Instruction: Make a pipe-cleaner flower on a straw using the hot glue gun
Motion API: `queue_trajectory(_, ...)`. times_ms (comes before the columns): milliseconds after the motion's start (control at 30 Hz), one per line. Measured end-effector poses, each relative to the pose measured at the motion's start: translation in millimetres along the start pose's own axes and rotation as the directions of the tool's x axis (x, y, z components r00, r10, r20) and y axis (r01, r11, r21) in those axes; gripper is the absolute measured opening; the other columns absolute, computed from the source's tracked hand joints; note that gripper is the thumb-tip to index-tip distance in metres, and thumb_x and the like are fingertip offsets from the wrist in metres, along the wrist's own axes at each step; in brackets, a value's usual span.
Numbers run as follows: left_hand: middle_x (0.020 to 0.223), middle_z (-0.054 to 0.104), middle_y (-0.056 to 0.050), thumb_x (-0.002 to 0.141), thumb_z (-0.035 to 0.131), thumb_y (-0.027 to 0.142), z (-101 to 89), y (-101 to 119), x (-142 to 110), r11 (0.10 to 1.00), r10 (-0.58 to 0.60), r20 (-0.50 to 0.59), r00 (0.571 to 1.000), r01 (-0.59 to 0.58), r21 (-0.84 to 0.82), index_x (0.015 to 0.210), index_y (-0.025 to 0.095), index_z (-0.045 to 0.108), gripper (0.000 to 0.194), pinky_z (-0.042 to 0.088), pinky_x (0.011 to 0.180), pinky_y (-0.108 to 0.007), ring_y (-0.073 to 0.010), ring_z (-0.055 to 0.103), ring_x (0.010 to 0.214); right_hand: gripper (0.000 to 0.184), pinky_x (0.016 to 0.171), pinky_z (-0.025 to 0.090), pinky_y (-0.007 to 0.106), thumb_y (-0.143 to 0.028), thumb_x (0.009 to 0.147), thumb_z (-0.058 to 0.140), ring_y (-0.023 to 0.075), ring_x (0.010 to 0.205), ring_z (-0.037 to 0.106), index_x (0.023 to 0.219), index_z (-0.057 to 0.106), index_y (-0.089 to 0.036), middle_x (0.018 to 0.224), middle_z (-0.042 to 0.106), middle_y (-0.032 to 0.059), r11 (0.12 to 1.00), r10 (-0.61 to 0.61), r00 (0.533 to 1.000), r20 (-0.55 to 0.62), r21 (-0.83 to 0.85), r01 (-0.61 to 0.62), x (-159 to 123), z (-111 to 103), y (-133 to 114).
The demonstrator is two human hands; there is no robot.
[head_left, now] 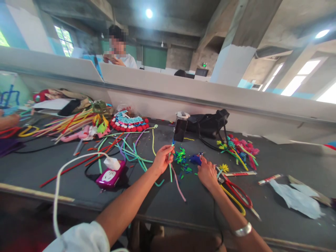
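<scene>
My left hand (163, 159) is closed in a pinch on a green pipe cleaner (170, 171) with a small blue tip at its top. Below that hand a pink pipe cleaner (178, 185) lies on the table. My right hand (208, 173) is closed over a blue glue gun (195, 159), mostly hidden by the fingers; a dark cord runs down beneath the forearm. Between the hands are small green and blue cut pieces (181, 157). Scissors with red handles (243, 196) lie beside my right wrist, near a yellow pipe-cleaner flower (224, 168).
A purple power socket (110, 176) with a white plug and cable stands at left. Behind are a phone (180, 130), a black bag (210, 122) and pipe-cleaner flowers (244, 147). Loose pipe cleaners (133, 154) spread leftward. Another person's hand (9, 121) is at far left.
</scene>
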State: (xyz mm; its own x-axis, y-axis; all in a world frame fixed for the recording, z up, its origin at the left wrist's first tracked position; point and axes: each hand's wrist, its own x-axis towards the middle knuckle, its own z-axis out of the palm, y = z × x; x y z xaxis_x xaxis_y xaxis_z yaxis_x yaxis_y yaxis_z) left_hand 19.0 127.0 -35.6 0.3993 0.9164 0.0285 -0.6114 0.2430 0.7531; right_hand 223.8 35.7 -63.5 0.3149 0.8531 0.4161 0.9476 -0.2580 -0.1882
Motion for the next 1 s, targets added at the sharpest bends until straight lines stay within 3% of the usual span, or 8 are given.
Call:
queue_trajectory(100,0.064,0.058,0.003,0.066,0.079,0.029,0.4,0.7,-0.6,1.0,0.005,-0.002,1.0,-0.005,-0.007,0.083,0.015,0.061,0.029,0.025,0.038,-0.018,-0.004,0.044,0.042,0.045,0.079,0.045,0.043,-0.022,0.09,0.036,0.0317,0.096,0.061,0.128,0.057,-0.012,0.1,0.065,0.0187,0.999,-0.032,0.999,0.013,-0.006,0.032,-15.0,-20.2,18.0)
queue_trajectory(233,0.064,0.057,0.003,0.065,0.078,0.027,3.1,2.7,-1.9,0.999,0.004,0.006,1.0,-0.004,-0.036,0.082,0.014,0.061,0.027,0.025,0.038,-0.018,-0.0043,0.045,0.043,0.048,0.078,0.047,0.043,-0.021,0.088,0.036,0.0301,0.087,0.064,0.13,0.057,-0.013,0.093,0.066,0.0158,0.993,0.013,0.99,0.141,-0.117,0.003,-58.9,-41.2,75.6)
queue_trajectory(333,0.062,0.056,0.004,0.066,0.076,0.025,6.7,4.9,-4.0,0.998,-0.009,0.015,1.0,0.01,-0.058,0.082,0.014,0.061,0.025,0.021,0.037,-0.017,-0.0022,0.038,0.039,0.05,0.077,0.049,0.045,-0.035,0.087,0.042,0.0321,0.084,0.064,0.131,0.057,-0.017,0.096,0.066,0.015,0.988,0.017,0.977,0.215,-0.156,0.017,-83.0,-41.1,126.0)
queue_trajectory(433,0.055,0.05,0.006,0.067,0.073,0.023,9.9,7.4,-6.3,0.997,-0.028,0.025,0.999,0.03,-0.075,0.083,0.013,0.062,0.022,0.015,0.037,-0.017,-0.0002,0.029,0.035,0.055,0.082,0.05,0.044,-0.044,0.084,0.045,0.0313,0.091,0.066,0.131,0.057,-0.017,0.101,0.068,0.0144,0.997,-0.076,0.96,0.271,-0.001,0.08,-82.6,-35.0,158.4)
queue_trajectory(667,0.051,0.045,0.007,0.072,0.066,0.026,10.5,9.6,-7.5,0.991,-0.08,0.067,0.995,0.086,-0.098,0.091,0.008,0.066,0.026,0.013,0.037,-0.018,-0.0007,0.025,0.035,0.067,0.087,0.052,0.036,-0.028,0.067,0.049,0.0271,0.102,0.067,0.133,0.055,-0.02,0.114,0.07,0.0087,0.962,-0.206,0.902,0.378,0.245,0.117,-55.3,-43.3,157.7)
queue_trajectory(800,0.051,0.044,0.006,0.073,0.066,0.03,10.4,9.0,-7.1,0.992,-0.089,0.064,0.994,0.094,-0.088,0.087,0.008,0.066,0.026,0.013,0.037,-0.018,-0.0008,0.025,0.035,0.058,0.083,0.055,0.035,-0.03,0.064,0.055,0.0289,0.099,0.069,0.121,0.065,-0.022,0.11,0.072,0.0084,0.972,-0.144,0.893,0.427,0.232,0.046,-52.4,-72.7,161.6)
queue_trajectory(933,0.054,0.044,0.007,0.071,0.071,0.03,10.5,7.6,-6.4,0.994,-0.065,0.055,0.996,0.07,-0.08,0.083,0.008,0.065,0.025,0.013,0.037,-0.017,-0.0003,0.028,0.037,0.042,0.081,0.058,0.038,-0.047,0.071,0.059,0.0308,0.094,0.07,0.102,0.074,-0.024,0.106,0.074,0.0096,0.943,-0.168,0.816,0.553,0.332,-0.031,-41.7,-110.7,175.4)
queue_trajectory(1000,0.056,0.046,0.006,0.071,0.073,0.03,10.0,6.5,-6.2,0.995,-0.055,0.056,0.997,0.059,-0.083,0.083,0.008,0.065,0.026,0.015,0.037,-0.017,-0.0002,0.03,0.038,0.036,0.071,0.061,0.038,-0.052,0.07,0.06,0.0311,0.082,0.072,0.089,0.077,-0.027,0.09,0.076,0.0102,0.936,-0.151,0.848,0.508,0.35,-0.043,-33.4,-125.7,178.4)
